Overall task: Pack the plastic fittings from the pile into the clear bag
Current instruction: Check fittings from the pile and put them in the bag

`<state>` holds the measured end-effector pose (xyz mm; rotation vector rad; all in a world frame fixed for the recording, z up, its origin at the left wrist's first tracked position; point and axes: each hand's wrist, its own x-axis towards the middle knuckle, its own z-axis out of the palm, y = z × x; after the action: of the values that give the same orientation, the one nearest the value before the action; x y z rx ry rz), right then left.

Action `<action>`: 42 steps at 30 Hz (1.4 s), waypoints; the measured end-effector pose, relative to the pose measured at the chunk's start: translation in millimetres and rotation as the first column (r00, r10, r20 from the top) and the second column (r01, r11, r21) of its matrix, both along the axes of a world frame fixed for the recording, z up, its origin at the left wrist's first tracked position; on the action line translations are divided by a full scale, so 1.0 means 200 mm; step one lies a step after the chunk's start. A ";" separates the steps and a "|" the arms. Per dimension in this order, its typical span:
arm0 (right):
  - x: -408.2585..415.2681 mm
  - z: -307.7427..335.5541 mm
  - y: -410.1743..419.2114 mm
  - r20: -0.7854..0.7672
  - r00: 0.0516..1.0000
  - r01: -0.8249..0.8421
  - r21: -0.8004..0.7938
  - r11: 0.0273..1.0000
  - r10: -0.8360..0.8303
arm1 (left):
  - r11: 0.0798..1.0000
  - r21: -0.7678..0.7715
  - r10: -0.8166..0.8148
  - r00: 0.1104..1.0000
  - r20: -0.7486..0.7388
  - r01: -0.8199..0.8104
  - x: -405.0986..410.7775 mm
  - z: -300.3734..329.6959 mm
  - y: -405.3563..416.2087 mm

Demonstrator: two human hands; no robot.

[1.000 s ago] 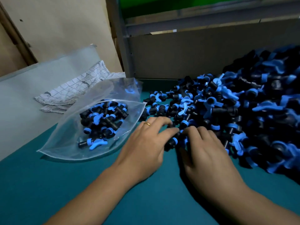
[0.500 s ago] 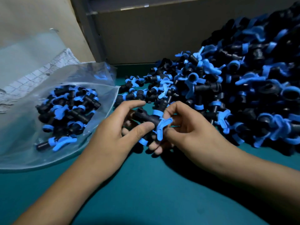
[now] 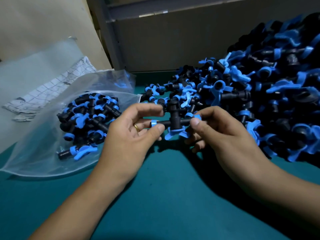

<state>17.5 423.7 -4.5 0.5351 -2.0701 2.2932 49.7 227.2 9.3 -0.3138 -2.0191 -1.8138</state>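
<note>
A black T-shaped fitting (image 3: 173,121) with blue rings and a blue wing handle is held above the teal table between both hands. My left hand (image 3: 128,135) pinches its left end with thumb and fingers. My right hand (image 3: 223,130) pinches its right end. The big pile of black and blue fittings (image 3: 259,94) fills the right side and reaches down behind the hands. To the left, the clear bag (image 3: 43,153) lies on its side with its mouth toward the pile, and several fittings (image 3: 88,122) are inside it.
The teal table top (image 3: 164,196) stretches toward me. A folded checked cloth (image 3: 52,90) lies behind the bag on a grey slanted panel (image 3: 26,70). A cardboard wall (image 3: 173,40) closes the back.
Both hands picked a fitting from the pile's near edge and lifted it. It now lies level between the two hands, turned from its earlier tilted pose.
</note>
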 end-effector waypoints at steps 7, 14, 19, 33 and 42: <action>0.01 0.03 0.02 0.095 0.992 0.079 0.019 0.997 -0.080 | 1.000 0.024 0.011 1.000 -0.016 -0.011 0.00 -0.01 0.02; 0.01 0.04 0.01 0.029 0.999 -0.015 -0.071 0.997 0.017 | 0.999 -0.013 0.046 0.993 -0.104 -0.048 -0.01 0.00 0.00; 0.00 0.05 0.01 -0.032 0.999 -0.039 -0.039 0.999 0.037 | 0.995 -0.072 0.067 0.993 -0.096 -0.074 0.01 0.01 0.00; 0.06 0.09 0.00 0.115 0.992 -0.051 0.037 0.998 0.047 | 0.991 0.102 0.087 0.995 0.046 -0.091 0.04 0.06 -0.01; 0.08 0.10 -0.01 0.075 0.995 -0.082 0.136 0.987 0.072 | 0.606 0.389 0.620 0.718 0.317 -0.694 0.00 0.16 -0.28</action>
<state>34.0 421.2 15.4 0.5566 -2.2942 2.2507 48.9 171.8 40.8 0.6728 -1.3724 -1.7602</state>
